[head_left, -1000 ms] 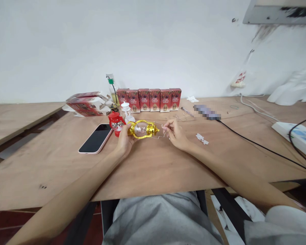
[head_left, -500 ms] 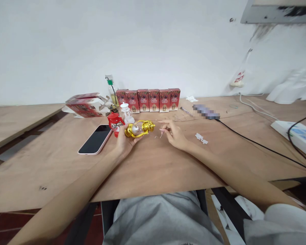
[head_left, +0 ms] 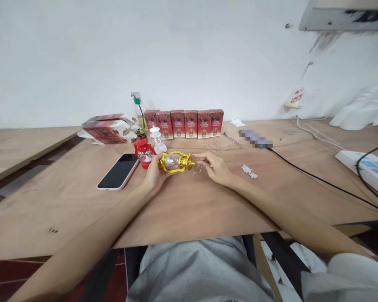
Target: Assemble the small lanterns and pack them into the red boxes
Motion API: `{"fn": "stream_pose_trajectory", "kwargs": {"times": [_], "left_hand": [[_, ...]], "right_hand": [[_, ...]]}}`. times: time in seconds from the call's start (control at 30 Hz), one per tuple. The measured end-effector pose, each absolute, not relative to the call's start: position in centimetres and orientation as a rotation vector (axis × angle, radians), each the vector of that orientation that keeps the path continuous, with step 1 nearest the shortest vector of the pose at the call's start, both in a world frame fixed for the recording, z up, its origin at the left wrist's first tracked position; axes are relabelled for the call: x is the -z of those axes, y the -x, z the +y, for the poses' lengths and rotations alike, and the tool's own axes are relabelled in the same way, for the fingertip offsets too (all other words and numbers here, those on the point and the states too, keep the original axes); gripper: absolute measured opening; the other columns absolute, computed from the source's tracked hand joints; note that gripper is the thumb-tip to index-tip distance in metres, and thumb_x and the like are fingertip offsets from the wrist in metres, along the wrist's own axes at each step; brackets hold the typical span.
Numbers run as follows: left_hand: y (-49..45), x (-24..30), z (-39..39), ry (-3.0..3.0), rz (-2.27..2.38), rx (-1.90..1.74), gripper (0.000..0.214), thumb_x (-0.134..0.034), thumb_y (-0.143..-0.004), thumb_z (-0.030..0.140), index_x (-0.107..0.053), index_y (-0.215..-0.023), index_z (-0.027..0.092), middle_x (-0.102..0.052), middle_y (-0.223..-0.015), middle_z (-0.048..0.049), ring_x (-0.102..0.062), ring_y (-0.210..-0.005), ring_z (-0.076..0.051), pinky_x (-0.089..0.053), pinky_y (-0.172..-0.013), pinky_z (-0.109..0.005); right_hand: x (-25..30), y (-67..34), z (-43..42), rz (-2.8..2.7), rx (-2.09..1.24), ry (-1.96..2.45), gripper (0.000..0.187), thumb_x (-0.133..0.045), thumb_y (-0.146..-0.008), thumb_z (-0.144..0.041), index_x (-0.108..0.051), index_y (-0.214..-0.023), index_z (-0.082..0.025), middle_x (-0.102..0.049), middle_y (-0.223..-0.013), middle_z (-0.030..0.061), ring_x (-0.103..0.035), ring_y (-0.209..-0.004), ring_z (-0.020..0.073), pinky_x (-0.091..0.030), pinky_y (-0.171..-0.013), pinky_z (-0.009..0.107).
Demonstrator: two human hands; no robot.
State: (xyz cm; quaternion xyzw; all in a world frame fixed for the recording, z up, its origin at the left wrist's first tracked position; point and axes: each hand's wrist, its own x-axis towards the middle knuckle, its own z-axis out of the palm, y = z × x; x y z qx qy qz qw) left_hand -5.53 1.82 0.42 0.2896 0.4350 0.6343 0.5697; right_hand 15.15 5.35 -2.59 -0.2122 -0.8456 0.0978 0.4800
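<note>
Gold lantern (head_left: 174,162) in left hand (head_left: 155,173)

From my remote seat I look onto a plain off-white wall (head_left: 176,50) that takes up the upper part of my view. High on the right I make out a grey fixture (head_left: 337,24), only partly in view, with brownish stains (head_left: 324,41) running down the wall beneath it. Against the wall I have a light-brown wooden table (head_left: 227,214), and at the far left a second wooden tabletop (head_left: 25,140). Below, I see dark red floor tiles (head_left: 6,274) with pale joints. The light looks soft.
</note>
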Motion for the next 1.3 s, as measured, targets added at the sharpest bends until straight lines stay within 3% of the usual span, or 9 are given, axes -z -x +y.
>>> {"fn": "stream_pose_trajectory", "kwargs": {"times": [0.37, 0.77, 0.97, 1.1, 1.3], "left_hand": [[5.5, -0.4, 1.7, -0.716, 1.017, -1.492, 0.018, -0.048, -0.081, 0.029, -0.058, -0.091, 0.016, -0.066, -0.082, -0.0022, -0.063, -0.065, -0.014, -0.056, -0.056, -0.026], [5.4, -0.6, 1.7, -0.770, 0.940, -1.585, 0.018, -0.049, -0.080, 0.028, -0.059, -0.089, 0.016, -0.066, -0.084, -0.0003, -0.064, -0.068, -0.014, -0.057, -0.059, -0.026], [5.3, -1.0, 1.2, -0.772, 0.883, -1.673, 0.015, -0.052, -0.080, 0.031, -0.058, -0.084, 0.019, -0.065, -0.082, 0.0012, -0.062, -0.066, -0.011, -0.054, -0.057, -0.021], [5.3, -1.1, 1.0, -0.776, 0.897, -1.635, 0.016, -0.049, -0.082, 0.032, -0.059, -0.085, 0.020, -0.065, -0.080, 0.0017, -0.061, -0.064, -0.011, -0.051, -0.052, -0.018], [5.7, -1.1, 1.3, -0.847, 0.854, -1.521, 0.017, -0.056, -0.077, 0.031, -0.059, -0.089, 0.019, -0.066, -0.085, 0.0014, -0.063, -0.071, -0.012, -0.052, -0.056, -0.019]], "right_hand": [[2.5, -15.2, 5.3, -2.091, -0.181, 0.518, 0.022, -0.044, -0.092, -0.017, -0.058, -0.109, -0.020, -0.067, -0.095, 0.0069, -0.063, -0.078, 0.0157, -0.051, -0.073, 0.030], [1.7, -15.3, 5.4, -2.089, -0.156, 0.557, 0.016, -0.044, -0.092, -0.018, -0.058, -0.100, -0.018, -0.065, -0.083, 0.0054, -0.058, -0.075, 0.0161, -0.047, -0.071, 0.029], [1.0, -14.7, 5.0, -2.035, -0.322, 0.609, 0.007, -0.044, -0.089, -0.020, -0.050, -0.085, -0.020, -0.060, -0.070, 0.0006, -0.051, -0.060, 0.0127, -0.041, -0.059, 0.025], [1.5, -14.6, 5.0, -1.984, -0.490, 0.653, 0.006, -0.046, -0.087, -0.018, -0.049, -0.092, -0.020, -0.054, -0.062, -0.0043, -0.041, -0.050, 0.0096, -0.035, -0.053, 0.022], [2.6, -14.4, 5.8, -1.904, -0.683, 0.744, 0.022, -0.046, -0.083, -0.017, -0.051, -0.104, -0.018, -0.052, -0.068, -0.0041, -0.046, -0.057, 0.0101, -0.038, -0.056, 0.022]]}}
